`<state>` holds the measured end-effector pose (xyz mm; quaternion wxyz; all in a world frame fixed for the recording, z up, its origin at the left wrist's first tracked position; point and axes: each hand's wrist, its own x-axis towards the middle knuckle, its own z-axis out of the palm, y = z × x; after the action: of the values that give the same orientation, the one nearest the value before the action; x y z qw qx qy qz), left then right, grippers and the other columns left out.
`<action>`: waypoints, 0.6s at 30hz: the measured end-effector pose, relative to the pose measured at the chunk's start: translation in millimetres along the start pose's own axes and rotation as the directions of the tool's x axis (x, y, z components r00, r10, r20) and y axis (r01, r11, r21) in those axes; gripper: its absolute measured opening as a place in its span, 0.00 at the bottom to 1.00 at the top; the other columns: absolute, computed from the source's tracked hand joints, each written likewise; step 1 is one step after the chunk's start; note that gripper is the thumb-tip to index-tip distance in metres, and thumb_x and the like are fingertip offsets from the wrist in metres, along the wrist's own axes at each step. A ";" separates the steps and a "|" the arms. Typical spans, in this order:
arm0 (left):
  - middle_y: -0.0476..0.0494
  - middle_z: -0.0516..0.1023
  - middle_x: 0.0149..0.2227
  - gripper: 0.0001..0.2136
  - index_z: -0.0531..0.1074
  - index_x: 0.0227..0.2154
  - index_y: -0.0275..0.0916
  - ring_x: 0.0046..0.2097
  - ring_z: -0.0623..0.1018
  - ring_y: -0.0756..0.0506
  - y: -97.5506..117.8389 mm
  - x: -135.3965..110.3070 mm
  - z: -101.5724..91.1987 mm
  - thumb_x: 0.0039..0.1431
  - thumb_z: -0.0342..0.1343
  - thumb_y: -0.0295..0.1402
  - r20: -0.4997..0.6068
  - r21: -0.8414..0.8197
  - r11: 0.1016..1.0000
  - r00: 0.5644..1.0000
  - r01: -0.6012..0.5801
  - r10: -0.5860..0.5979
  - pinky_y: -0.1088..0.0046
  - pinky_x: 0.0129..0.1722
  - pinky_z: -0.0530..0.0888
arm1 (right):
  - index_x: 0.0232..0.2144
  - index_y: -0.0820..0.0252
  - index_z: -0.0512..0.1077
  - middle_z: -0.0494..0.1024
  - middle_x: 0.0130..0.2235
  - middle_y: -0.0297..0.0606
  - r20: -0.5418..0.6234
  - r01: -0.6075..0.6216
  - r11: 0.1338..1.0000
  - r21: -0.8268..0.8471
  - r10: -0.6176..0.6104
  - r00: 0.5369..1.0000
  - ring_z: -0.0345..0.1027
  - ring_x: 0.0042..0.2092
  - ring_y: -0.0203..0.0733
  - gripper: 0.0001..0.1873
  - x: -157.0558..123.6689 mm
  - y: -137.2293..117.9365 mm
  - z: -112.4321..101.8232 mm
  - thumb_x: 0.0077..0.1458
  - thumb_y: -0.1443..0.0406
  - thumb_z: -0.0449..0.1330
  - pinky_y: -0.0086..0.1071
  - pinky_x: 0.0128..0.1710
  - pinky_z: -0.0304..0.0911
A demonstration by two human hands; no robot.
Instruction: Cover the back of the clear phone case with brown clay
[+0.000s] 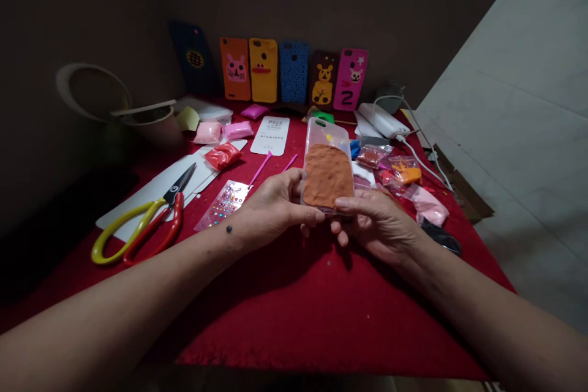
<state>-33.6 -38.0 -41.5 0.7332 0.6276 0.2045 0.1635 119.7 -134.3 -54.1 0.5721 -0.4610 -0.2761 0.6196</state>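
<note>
Both of my hands hold a clear phone case [337,134] tilted up above the table. Orange-brown clay [327,174] is spread over its lower part; the top, near the camera cutout, is uncovered apart from a small yellow spot. My left hand [285,203] grips the case's left edge and lower corner, thumb along the bottom. On the lower right, my right hand [379,220] has its thumb pressed on the clay's edge, with fingers behind the case. Beyond my left hand lie a sheet of coloured rhinestones [226,202] and a pink plastic tool [261,168].
Scissors [172,193] with yellow and red handles lie at left on white card. Several decorated phone cases [294,71] lean against the back wall. Clay packets, among them a red one [223,156] and an orange one [405,169], lie on both sides. A white cabled device [383,120] sits back right.
</note>
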 end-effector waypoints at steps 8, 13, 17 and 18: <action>0.46 0.75 0.33 0.21 0.63 0.43 0.34 0.29 0.75 0.50 1.3 -1.3 4.5 0.44 0.62 0.22 -0.034 -0.011 1.000 0.999 0.012 -0.012 0.77 0.23 0.72 | 0.26 0.67 0.76 0.74 0.20 0.35 -0.037 -0.006 0.999 -0.044 0.004 0.999 0.65 0.19 0.32 0.08 0.1 3.6 0.2 0.41 0.67 0.68 0.22 0.14 0.63; 0.46 0.75 0.32 0.21 0.63 0.43 0.33 0.27 0.74 0.51 1.2 -1.2 4.8 0.45 0.62 0.22 -0.028 0.002 1.000 1.000 0.005 -0.005 0.77 0.23 0.71 | 0.25 0.67 0.76 0.75 0.21 0.35 -0.039 -0.002 1.000 -0.023 0.001 0.999 0.65 0.19 0.32 0.10 -0.9 1.7 2.6 0.39 0.65 0.69 0.23 0.14 0.64; 0.45 0.76 0.32 0.20 0.62 0.42 0.34 0.29 0.76 0.49 2.4 -1.6 7.4 0.46 0.61 0.23 0.012 0.000 1.000 1.000 0.000 0.000 0.77 0.23 0.71 | 0.26 0.67 0.77 0.76 0.22 0.36 -0.045 0.005 1.000 -0.009 -0.005 0.999 0.65 0.19 0.32 0.13 -1.6 0.7 5.1 0.40 0.62 0.70 0.23 0.14 0.63; 0.44 0.76 0.31 0.20 0.61 0.41 0.34 0.30 0.76 0.48 2.3 -1.6 8.1 0.46 0.61 0.23 0.018 -0.009 1.000 1.000 0.002 -0.002 0.77 0.23 0.71 | 0.26 0.66 0.77 0.75 0.21 0.35 -0.060 0.002 1.000 -0.013 -0.003 0.998 0.64 0.18 0.31 0.12 -1.6 1.1 5.8 0.39 0.63 0.70 0.23 0.13 0.61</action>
<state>-30.8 -45.3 -38.0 0.7381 0.6255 0.1977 0.1581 113.9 -135.0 -52.1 0.5779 -0.4829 -0.2636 0.6028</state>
